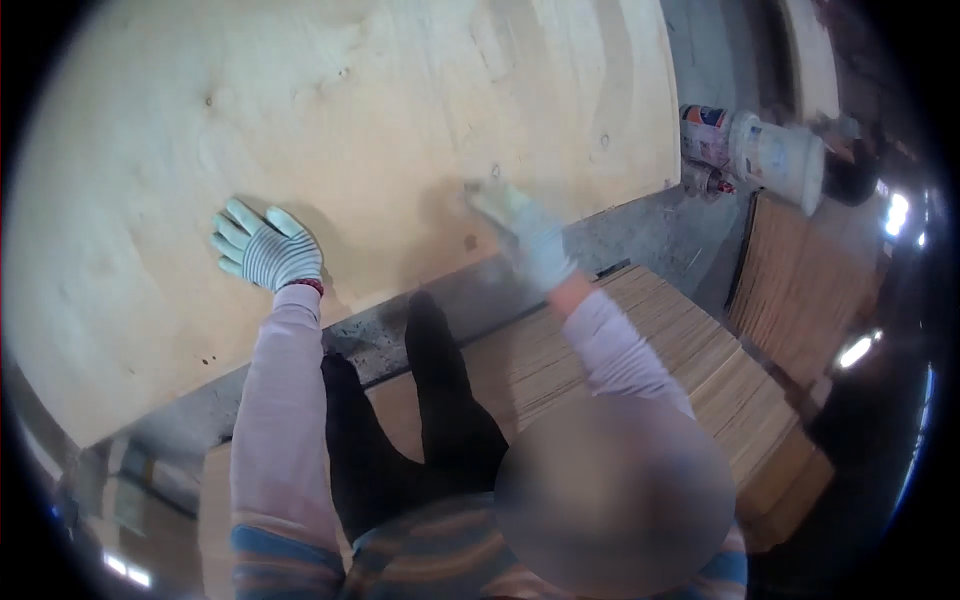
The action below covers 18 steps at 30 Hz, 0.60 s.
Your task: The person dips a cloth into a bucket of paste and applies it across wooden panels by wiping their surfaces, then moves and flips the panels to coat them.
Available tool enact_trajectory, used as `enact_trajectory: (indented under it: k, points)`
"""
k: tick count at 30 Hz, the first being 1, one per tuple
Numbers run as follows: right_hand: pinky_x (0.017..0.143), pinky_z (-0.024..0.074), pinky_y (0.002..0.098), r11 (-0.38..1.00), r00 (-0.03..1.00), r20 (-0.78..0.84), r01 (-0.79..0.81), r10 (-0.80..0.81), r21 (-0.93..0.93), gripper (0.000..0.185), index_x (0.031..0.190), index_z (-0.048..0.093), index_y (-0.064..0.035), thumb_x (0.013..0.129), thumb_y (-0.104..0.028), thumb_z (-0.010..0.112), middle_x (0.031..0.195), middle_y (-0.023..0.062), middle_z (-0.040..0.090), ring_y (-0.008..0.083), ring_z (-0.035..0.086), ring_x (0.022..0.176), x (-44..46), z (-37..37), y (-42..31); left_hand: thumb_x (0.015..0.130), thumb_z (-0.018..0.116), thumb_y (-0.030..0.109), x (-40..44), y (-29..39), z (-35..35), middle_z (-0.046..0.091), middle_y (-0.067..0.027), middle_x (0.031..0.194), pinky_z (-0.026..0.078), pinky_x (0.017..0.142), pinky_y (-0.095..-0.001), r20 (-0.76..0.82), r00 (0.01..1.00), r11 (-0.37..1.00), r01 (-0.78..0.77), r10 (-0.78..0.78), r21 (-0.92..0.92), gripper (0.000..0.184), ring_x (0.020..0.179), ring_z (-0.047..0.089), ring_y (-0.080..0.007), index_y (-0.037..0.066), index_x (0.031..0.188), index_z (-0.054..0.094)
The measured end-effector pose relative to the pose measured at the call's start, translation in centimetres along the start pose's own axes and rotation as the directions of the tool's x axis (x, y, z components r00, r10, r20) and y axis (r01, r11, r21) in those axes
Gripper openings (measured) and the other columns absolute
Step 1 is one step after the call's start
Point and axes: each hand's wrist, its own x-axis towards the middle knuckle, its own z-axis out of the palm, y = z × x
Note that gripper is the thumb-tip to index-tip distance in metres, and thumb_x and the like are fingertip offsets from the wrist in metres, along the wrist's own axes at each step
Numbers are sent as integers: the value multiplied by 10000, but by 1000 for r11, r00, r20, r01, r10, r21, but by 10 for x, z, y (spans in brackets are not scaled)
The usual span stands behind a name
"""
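Pale plywood lies under the spread, empty left hand and the right hand, whose blurred grip is unclear.

Containers right of the plywood sheet, stacked boards on its near side

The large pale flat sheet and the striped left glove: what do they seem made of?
Large pale flat sheet: probably plywood, mostly matt, seemingly unpainted; dark knot-like spots and grain-like bands show. White-and-grey striped left glove: likely knitted fabric, matt, with a snug fit; fibre unclear.
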Motion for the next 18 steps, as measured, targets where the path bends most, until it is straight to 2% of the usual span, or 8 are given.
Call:
enact_trajectory:
  k: [2, 5, 7, 9, 12, 13, 16, 18]
  points:
    - [901, 508, 387, 998, 995, -97, -34, 30, -45, 404, 1169, 657, -147, 799, 11, 626, 1155, 129, 661, 291, 633, 1062, -24, 20, -23, 903, 490, 369, -3, 1, -2, 357, -216, 1455, 219, 1088, -593, 9, 1000, 1000, 1, -2, 11, 613, 1346, 311, -413, 56, 1420, 386]
    - [856, 522, 361, 908, 972, -208, 14, -112, -420, 326, 1169, 662, -112, 857, -30, 621, 1098, 113, 687, 272, 666, 956, -47, 58, -65, 882, 530, 360, -3, -1, -7, 405, -210, 1402, 255, 1075, -570, -83, 996, 999, -14, 16, 30, 602, 1313, 341, -383, 55, 1387, 409]
    - [850, 516, 341, 964, 922, -285, -244, 263, 102, 285, 1168, 669, -95, 890, -75, 614, 1103, 85, 688, 219, 658, 954, -45, 74, -86, 883, 534, 348, 16, -33, -6, 407, -217, 1394, 253, 1082, -564, -88, 956, 943, -291, 280, -163, 592, 1311, 340, -395, 54, 1383, 417]
    - [863, 494, 298, 691, 789, -106, -455, 605, 562, 266, 1171, 675, -51, 941, -150, 584, 1104, 49, 684, 141, 621, 996, -28, 67, -136, 882, 544, 325, 41, -88, -2, 413, -229, 1375, 244, 1096, -551, -88, 834, 784, -544, 545, -298, 579, 1300, 345, -420, 42, 1375, 431]
    - [856, 498, 290, 739, 868, -171, -276, 467, 615, 291, 1187, 660, -28, 933, -141, 575, 1092, 85, 695, 170, 639, 995, -3, 70, -134, 891, 528, 332, 51, -149, 11, 413, -238, 1370, 246, 1090, -555, -184, 981, 981, -95, 63, -170, 572, 1284, 354, -439, 38, 1372, 437]
    - [844, 513, 312, 981, 962, -192, -196, 193, 3, 313, 1201, 647, -16, 919, -133, 578, 1079, 116, 702, 199, 661, 963, 12, 72, -105, 901, 507, 340, 55, -147, 9, 390, -250, 1402, 232, 1095, -563, -144, 985, 990, -108, 94, -91, 584, 1295, 344, -451, 40, 1394, 415]
    - [854, 517, 352, 991, 959, -251, -129, 132, 28, 307, 1189, 647, -20, 911, -131, 579, 1076, 145, 699, 251, 676, 956, 60, 79, -80, 912, 491, 351, 54, -146, 9, 362, -260, 1433, 211, 1111, -564, -93, 994, 997, -68, 64, -40, 602, 1322, 319, -458, 43, 1418, 388]
    - [873, 515, 388, 976, 997, -68, 4, -19, -217, 277, 1160, 669, -70, 905, -106, 570, 1066, 136, 700, 291, 673, 983, 56, 86, -113, 914, 501, 336, 55, -145, 6, 344, -265, 1451, 190, 1127, -561, -33, 999, 999, -34, 34, -27, 612, 1350, 292, -465, 37, 1431, 369]
